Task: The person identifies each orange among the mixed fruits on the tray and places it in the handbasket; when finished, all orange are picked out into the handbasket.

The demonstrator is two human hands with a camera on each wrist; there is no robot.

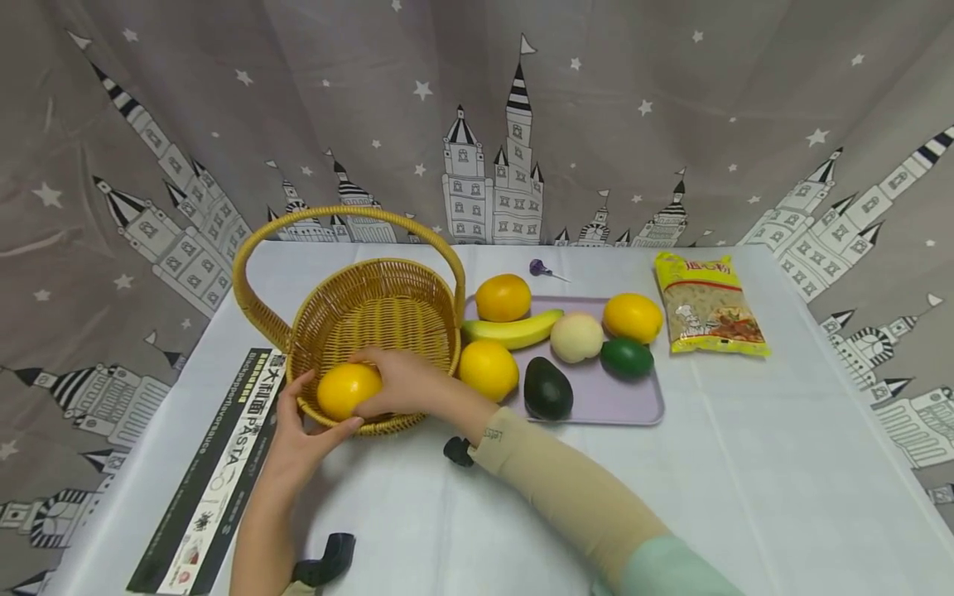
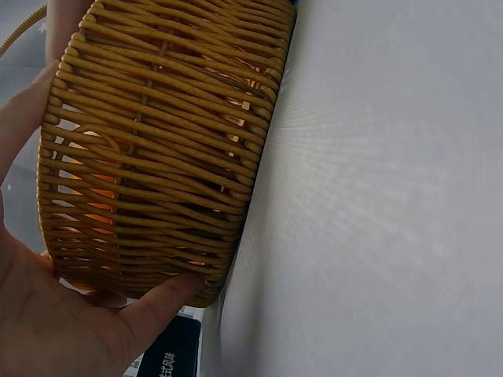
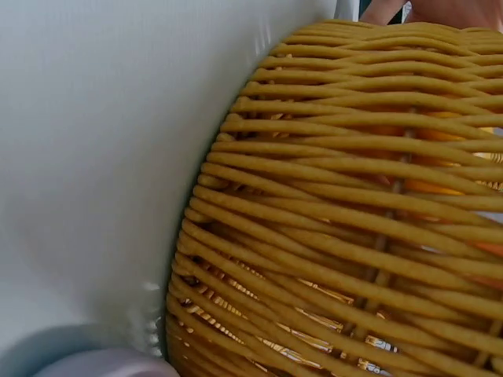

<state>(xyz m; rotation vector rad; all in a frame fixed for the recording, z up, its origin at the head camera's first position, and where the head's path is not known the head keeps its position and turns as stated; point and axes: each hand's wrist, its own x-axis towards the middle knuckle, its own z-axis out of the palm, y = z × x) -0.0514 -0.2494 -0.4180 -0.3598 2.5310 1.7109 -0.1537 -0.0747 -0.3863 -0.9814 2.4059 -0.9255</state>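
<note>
The left hand gripped the wicker basket on its near left side, I saw on my feed, while the right hand grasped a yellow fruit inside, by the near wall. Right of the basket I saw a lilac tray bearing a dark avocado; a yellow bag lay farther right.
</note>
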